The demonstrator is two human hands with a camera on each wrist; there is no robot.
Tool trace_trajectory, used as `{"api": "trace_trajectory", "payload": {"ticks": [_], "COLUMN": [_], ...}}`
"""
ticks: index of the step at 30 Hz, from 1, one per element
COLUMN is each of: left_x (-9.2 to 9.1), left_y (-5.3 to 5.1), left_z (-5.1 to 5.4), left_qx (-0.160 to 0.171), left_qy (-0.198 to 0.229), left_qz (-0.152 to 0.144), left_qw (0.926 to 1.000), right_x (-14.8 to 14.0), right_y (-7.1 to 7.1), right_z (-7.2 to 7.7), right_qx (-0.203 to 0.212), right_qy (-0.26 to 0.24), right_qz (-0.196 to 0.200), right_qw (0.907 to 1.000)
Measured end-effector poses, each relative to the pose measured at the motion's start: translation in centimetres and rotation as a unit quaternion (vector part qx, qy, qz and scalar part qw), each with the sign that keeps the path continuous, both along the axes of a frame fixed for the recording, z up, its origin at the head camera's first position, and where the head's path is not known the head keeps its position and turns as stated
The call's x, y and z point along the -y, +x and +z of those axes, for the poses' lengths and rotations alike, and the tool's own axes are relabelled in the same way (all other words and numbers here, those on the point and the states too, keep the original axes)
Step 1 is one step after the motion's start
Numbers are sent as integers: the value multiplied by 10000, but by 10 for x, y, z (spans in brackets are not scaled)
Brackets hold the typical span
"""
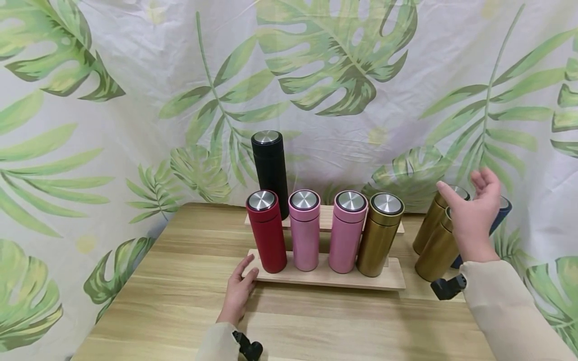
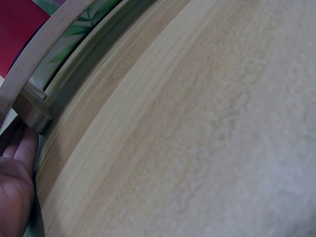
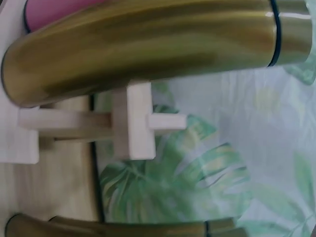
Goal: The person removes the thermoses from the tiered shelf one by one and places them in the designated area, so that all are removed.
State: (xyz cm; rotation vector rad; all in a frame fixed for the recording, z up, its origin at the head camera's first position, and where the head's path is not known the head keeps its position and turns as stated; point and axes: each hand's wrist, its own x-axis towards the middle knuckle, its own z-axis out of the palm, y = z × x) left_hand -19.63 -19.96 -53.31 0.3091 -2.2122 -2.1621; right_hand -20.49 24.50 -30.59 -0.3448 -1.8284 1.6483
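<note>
A two-level wooden rack [image 1: 329, 281] carries a red thermos bottle [image 1: 270, 240], two pink thermos bottles [image 1: 305, 240] and a gold thermos bottle [image 1: 381, 238] on its front shelf. On the raised back shelf [image 1: 327, 218] stands a black thermos bottle [image 1: 272, 170]. My left hand [image 1: 239, 288] touches the left end of the front shelf; its fingers [image 2: 27, 148] lie beside the rack's foot in the left wrist view. Raised with nothing in it, my right hand [image 1: 478, 218] hovers over two more gold bottles [image 1: 435, 253], partly covering them. The right wrist view shows no hand.
A dark blue bottle [image 1: 500, 215] stands behind my right hand, mostly hidden. The wood-grain table [image 1: 180, 301] runs back to a leaf-print cloth [image 1: 149, 100] hanging behind the rack.
</note>
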Motion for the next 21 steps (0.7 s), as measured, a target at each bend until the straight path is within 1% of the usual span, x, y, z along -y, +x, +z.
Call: {"api": "trace_trajectory", "payload": {"ticks": [4,12,18,21], "left_x": [0,0,1,1], "left_y": [1,-1,-1,-1], "left_z": [0,-1,-4,-4], "left_qx": [-9,-16,-35,-38], "left_qy": [12,-18,-14,-2], "left_qz": [27,17,0,23], "left_qw": [10000,10000,10000,10000], "right_x": [10,30,47,57], "right_y": [-3,-11,-15,-18], "right_z": [10,30,41,46], "right_qx": [-92,-509,-452,-462], "right_qy": [181,86,324,345], "right_qz": [87,452,623,792], "right_qw": [9998,9976,9965,9952]}}
